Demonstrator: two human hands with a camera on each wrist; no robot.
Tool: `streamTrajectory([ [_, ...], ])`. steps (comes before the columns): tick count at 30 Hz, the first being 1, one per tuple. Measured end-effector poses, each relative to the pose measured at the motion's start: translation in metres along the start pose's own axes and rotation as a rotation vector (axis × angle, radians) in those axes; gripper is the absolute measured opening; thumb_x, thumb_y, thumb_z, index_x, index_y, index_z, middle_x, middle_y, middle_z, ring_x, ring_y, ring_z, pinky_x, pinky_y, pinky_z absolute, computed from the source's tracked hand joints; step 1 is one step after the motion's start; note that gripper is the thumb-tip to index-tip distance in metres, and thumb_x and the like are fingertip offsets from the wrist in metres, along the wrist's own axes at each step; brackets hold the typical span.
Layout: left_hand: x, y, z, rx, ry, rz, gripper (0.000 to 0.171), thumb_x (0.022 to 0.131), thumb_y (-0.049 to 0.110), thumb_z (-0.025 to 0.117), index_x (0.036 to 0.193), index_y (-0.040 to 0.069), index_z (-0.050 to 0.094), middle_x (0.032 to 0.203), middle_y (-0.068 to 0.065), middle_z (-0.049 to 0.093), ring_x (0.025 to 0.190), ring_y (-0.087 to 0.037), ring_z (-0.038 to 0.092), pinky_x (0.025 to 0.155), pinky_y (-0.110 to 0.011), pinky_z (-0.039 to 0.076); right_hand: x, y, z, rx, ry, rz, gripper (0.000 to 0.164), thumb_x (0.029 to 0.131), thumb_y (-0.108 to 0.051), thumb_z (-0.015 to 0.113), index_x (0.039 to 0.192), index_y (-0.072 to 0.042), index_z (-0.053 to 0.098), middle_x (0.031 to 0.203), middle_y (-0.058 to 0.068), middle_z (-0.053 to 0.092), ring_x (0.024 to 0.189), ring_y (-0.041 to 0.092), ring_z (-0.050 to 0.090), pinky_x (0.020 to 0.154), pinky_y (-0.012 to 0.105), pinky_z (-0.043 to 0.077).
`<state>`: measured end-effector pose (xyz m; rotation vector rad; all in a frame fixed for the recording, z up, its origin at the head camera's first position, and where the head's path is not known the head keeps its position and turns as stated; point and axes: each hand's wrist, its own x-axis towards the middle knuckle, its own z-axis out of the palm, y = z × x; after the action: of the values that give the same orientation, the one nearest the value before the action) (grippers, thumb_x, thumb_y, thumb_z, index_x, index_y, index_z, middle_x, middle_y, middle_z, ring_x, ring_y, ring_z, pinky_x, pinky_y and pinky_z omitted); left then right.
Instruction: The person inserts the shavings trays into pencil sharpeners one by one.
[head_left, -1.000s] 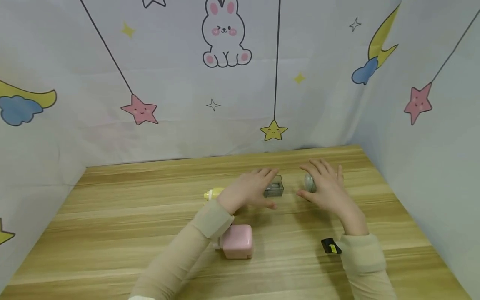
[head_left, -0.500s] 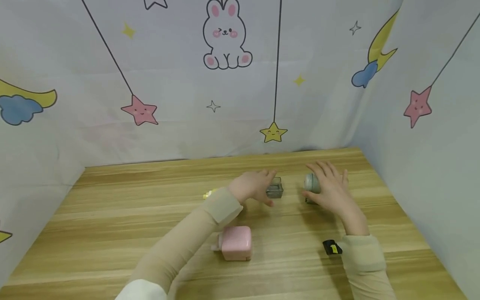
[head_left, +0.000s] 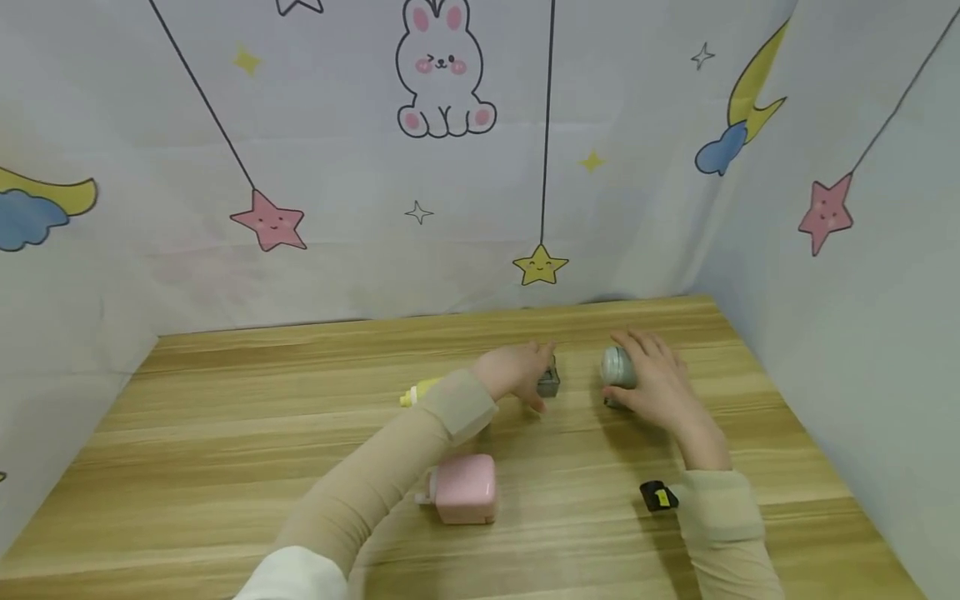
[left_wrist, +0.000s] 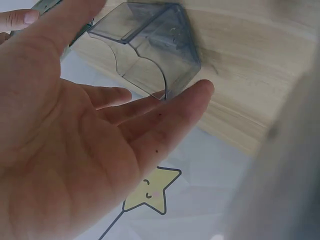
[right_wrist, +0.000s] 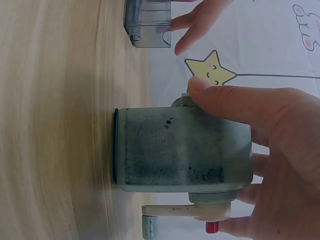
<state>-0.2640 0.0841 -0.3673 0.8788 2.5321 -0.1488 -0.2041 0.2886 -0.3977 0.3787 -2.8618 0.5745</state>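
Observation:
A grey-green crank pencil sharpener [right_wrist: 185, 150] stands on the table at the back right. My right hand [head_left: 660, 392] grips it, thumb along the near side and the other fingers round behind. Its crank handle [right_wrist: 170, 211] with a red tip shows in the right wrist view. To its left lies a see-through shavings drawer [left_wrist: 150, 55], open at one end. Around that drawer my left hand [head_left: 513, 372] spreads its fingers, straight, the fingertips close beside the clear wall; the thumb stands apart on the near side. In the head view this hand covers much of the drawer.
Below the left forearm sits a pink pencil sharpener [head_left: 467, 490]. A yellow object with a narrow tip [head_left: 418, 392] is partly hidden behind the left sleeve. Beside the right cuff lies a small black and yellow thing [head_left: 658, 497]. A printed cloth [head_left: 337, 283] borders the wooden table.
My left hand has moved slightly right, covering more of the clear drawer. My right hand has closed in around the grey-green sharpener.

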Motion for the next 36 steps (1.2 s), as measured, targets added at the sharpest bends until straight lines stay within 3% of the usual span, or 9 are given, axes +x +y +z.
streamTrajectory([
  [3,0.002,-0.001,0.001,0.031,0.009,0.014,0.095,0.078,0.035,0.067,0.144,0.004,0.005,0.147,-0.017,0.021,0.119,-0.024,0.039,0.099,-0.034,0.040,0.000,-0.001,0.000,0.007,-0.017,0.011,0.078,0.071,-0.026,0.075,0.134,-0.005,0.035,0.133,0.027,0.038,0.119,0.045,0.028,0.090,0.071,0.029],
  [9,0.002,-0.003,0.003,0.099,0.064,0.061,0.074,0.079,0.026,0.068,0.136,0.001,0.027,0.129,-0.014,0.044,0.102,-0.020,0.049,0.091,-0.030,0.046,0.000,-0.003,0.000,0.022,-0.044,0.033,0.073,0.073,-0.024,0.073,0.134,-0.005,0.036,0.131,0.026,0.042,0.116,0.044,0.033,0.088,0.068,0.033],
  [16,0.000,-0.003,0.005,0.077,0.081,0.069,0.061,0.077,0.015,0.069,0.126,0.005,0.035,0.121,-0.013,0.048,0.092,-0.019,0.052,0.085,-0.030,0.049,-0.001,-0.002,0.002,0.010,-0.043,0.020,0.068,0.075,-0.020,0.072,0.132,-0.005,0.037,0.125,0.026,0.046,0.110,0.044,0.037,0.082,0.067,0.035],
  [26,0.007,-0.003,0.008,0.116,0.115,0.135,0.058,0.072,0.013,0.073,0.120,0.008,0.041,0.116,-0.009,0.054,0.094,-0.018,0.050,0.083,-0.030,0.049,-0.005,-0.005,0.002,0.029,-0.073,-0.001,0.065,0.075,-0.017,0.071,0.128,-0.002,0.038,0.121,0.027,0.046,0.104,0.044,0.037,0.081,0.066,0.035],
  [36,0.010,0.000,0.008,0.220,0.103,0.158,0.076,0.071,0.017,0.073,0.134,0.002,0.033,0.124,-0.011,0.053,0.107,-0.020,0.048,0.093,-0.029,0.044,-0.007,-0.011,0.004,0.046,-0.092,-0.022,0.064,0.073,-0.018,0.072,0.126,-0.003,0.039,0.120,0.025,0.047,0.104,0.041,0.037,0.078,0.062,0.036],
])
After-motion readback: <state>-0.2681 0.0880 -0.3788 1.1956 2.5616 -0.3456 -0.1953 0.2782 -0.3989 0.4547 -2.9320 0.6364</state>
